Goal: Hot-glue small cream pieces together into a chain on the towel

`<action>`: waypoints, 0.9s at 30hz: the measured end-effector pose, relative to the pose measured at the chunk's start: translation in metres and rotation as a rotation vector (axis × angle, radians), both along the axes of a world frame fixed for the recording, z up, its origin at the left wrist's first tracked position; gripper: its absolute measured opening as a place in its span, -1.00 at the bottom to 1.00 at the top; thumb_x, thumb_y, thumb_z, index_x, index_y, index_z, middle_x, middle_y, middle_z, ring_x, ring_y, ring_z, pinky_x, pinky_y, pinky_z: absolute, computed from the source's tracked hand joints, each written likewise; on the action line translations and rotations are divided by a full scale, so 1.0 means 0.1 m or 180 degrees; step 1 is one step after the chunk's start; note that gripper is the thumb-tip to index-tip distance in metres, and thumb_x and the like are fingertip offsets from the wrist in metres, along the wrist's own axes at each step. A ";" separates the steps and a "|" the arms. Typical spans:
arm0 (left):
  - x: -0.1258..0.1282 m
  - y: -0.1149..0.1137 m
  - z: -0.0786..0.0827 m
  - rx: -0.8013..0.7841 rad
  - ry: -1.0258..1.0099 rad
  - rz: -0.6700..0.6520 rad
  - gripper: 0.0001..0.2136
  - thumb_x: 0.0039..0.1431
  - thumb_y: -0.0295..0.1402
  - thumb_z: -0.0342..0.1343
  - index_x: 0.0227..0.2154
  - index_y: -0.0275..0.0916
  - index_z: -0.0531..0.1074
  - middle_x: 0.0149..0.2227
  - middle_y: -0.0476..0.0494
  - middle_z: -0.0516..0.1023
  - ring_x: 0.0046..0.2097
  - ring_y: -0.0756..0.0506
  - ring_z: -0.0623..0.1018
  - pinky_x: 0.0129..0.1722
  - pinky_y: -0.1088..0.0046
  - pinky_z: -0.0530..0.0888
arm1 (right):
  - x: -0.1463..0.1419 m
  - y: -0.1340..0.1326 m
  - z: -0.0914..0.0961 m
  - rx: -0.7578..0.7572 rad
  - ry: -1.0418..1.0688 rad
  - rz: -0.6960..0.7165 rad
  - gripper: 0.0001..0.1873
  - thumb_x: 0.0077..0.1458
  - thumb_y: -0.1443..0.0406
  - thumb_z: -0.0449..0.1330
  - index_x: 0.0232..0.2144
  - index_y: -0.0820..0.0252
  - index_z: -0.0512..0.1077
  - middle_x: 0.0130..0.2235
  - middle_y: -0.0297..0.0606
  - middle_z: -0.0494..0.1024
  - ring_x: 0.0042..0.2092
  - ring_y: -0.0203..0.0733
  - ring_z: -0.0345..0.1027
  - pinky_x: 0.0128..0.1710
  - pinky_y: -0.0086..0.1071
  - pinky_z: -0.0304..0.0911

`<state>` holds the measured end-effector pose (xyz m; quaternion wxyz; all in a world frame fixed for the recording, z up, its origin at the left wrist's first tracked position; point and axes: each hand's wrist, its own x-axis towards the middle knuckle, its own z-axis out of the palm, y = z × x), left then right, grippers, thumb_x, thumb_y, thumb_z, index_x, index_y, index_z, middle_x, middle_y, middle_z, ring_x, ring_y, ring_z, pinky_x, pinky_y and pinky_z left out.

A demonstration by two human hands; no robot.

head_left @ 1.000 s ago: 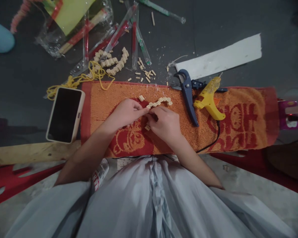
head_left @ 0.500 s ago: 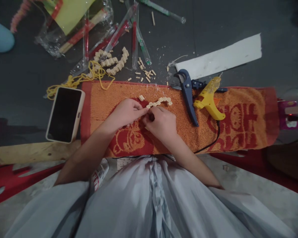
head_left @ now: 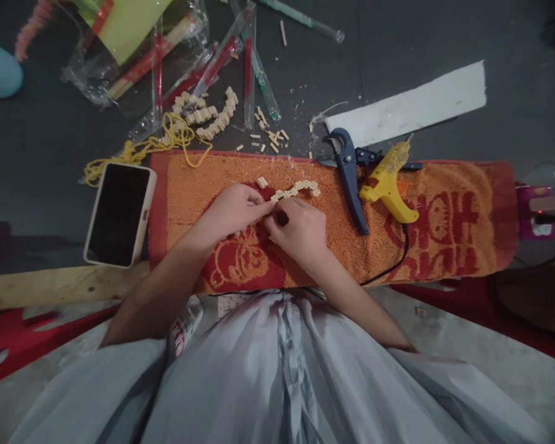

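A curved chain of short pale wooden stick pieces (head_left: 297,188) lies on the orange and red towel (head_left: 346,259). At the chain's left end, my left hand (head_left: 235,209) has its thumb and forefinger closed in a pinch. My right hand (head_left: 300,228) is curled just to the right, its fingertips meeting close to the left hand's. What the fingertips hold, if anything, is too small and covered to make out. A small separate cluster of pale sticks (head_left: 263,182) rests just above my left hand.
A blue cutter (head_left: 349,179) and a yellow glue gun (head_left: 388,185) lie on the towel to the right. Left stands a phone (head_left: 120,216). Behind are yellow cord (head_left: 139,151), curved stick chains (head_left: 219,120), loose stick bits (head_left: 275,139), plastic wrappers (head_left: 250,74) and a white strip (head_left: 411,105).
Both hands keep nearly the same pose at the left end of the chain. The whole view has shifted very slightly; nothing else visibly differs.
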<state>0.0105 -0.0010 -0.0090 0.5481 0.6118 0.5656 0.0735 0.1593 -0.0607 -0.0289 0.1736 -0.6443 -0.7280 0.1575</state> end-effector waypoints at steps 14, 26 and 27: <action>0.01 0.00 0.02 0.0065 0.0052 -0.0106 -0.69 0.10 -0.18 0.17 -0.64 -0.24 0.36 -0.70 0.07 0.26 -0.62 0.06 0.27 -0.58 0.51 0.12 | 0.06 -0.01 0.04 -0.0043 0.0151 0.0038 -0.86 0.11 0.31 0.12 -0.48 0.16 0.42 -0.41 -0.24 0.54 -0.35 -0.16 0.39 -0.40 -0.36 0.07; 0.01 0.01 0.01 0.0132 0.0112 -0.0102 -0.71 0.13 -0.21 0.14 -0.60 -0.27 0.43 -0.62 0.02 0.35 -0.57 0.05 0.31 -0.51 0.50 0.19 | 0.11 -0.06 0.06 -0.0070 0.0359 -0.0055 -0.87 0.22 0.27 0.20 -0.32 0.19 0.51 -0.30 -0.22 0.62 -0.27 -0.14 0.47 -0.30 -0.36 0.21; 0.01 0.01 0.02 0.0144 0.0137 -0.0119 -0.71 0.13 -0.21 0.14 -0.60 -0.27 0.44 -0.63 0.02 0.35 -0.57 0.05 0.30 -0.51 0.50 0.19 | 0.11 -0.05 0.05 -0.0084 0.0318 -0.0060 -0.87 0.23 0.28 0.19 -0.31 0.19 0.52 -0.29 -0.21 0.62 -0.26 -0.14 0.47 -0.30 -0.36 0.20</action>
